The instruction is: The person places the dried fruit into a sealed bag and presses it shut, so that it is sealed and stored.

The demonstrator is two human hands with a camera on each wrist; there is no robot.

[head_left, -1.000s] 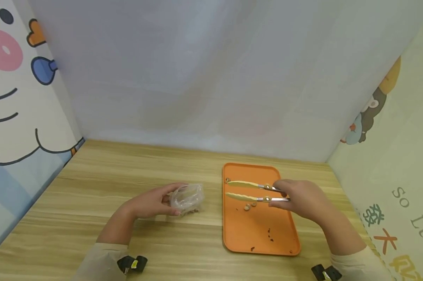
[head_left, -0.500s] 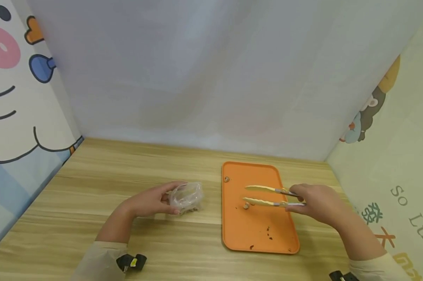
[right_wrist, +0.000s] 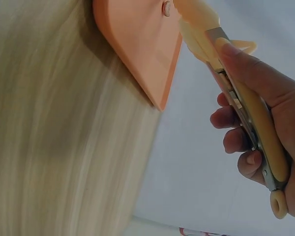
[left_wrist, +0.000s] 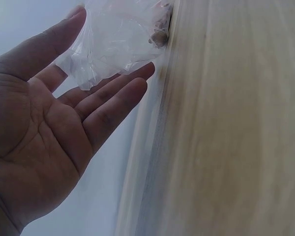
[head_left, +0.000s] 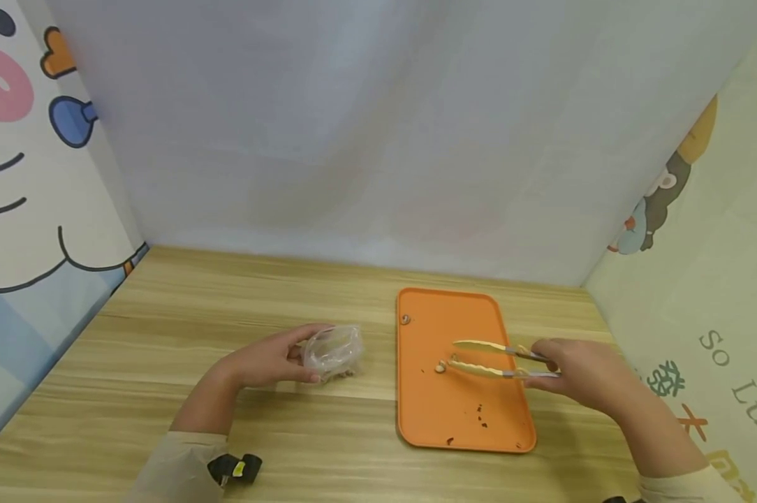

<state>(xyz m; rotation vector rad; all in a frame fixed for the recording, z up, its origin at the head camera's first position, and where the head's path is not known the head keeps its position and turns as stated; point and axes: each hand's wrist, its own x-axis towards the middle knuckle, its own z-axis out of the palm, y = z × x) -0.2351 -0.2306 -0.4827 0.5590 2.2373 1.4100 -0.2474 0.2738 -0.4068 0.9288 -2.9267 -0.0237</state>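
My left hand (head_left: pixel 276 360) holds a clear plastic bag (head_left: pixel 334 351) upright on the table, thumb on one side and fingers on the other. The bag's mouth gapes, and small brown pieces (left_wrist: pixel 160 38) lie at its bottom in the left wrist view. My right hand (head_left: pixel 582 370) grips yellow-tipped metal tongs (right_wrist: pixel 255 110) by the handles. Their two arms stand apart over the orange tray (head_left: pixel 460 419), nothing between the tips. Close by the lower tip sits a small pale-brown piece (head_left: pixel 440 367), which looks like a nut or dried mushroom.
Another such piece (head_left: pixel 406 319) lies near the tray's left rim. Several dark crumbs (head_left: pixel 481 418) are scattered over its near half. The wooden table (head_left: pixel 315 447) meets a pale curtain (head_left: pixel 366 175) at the back, with printed walls on both sides.
The tongs have moved right and slightly toward me, from the tray's upper left to its right half. The left hand and the bag stay where they were.
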